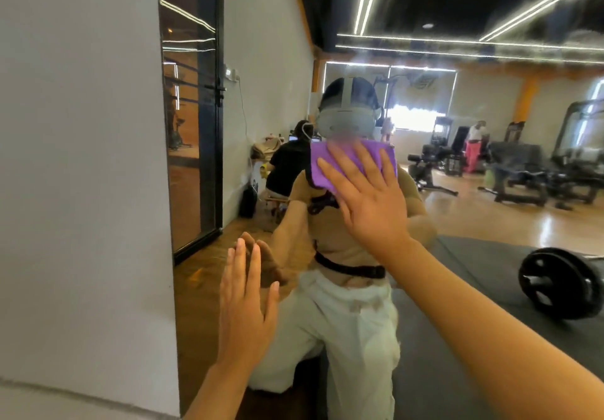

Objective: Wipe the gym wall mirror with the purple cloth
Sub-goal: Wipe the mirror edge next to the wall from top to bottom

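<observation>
The gym wall mirror fills most of the view and reflects the room and me. A folded purple cloth lies flat against the glass at centre. My right hand presses on the cloth with straight, spread fingers, covering its lower right part. My left hand is lower and to the left, flat against the mirror with straight fingers, meeting its own reflection at the fingertips. It holds nothing.
A white wall borders the mirror's left edge. The reflection shows a black-framed glass door, a barbell plate on a dark mat, weight machines and other people in the room behind me.
</observation>
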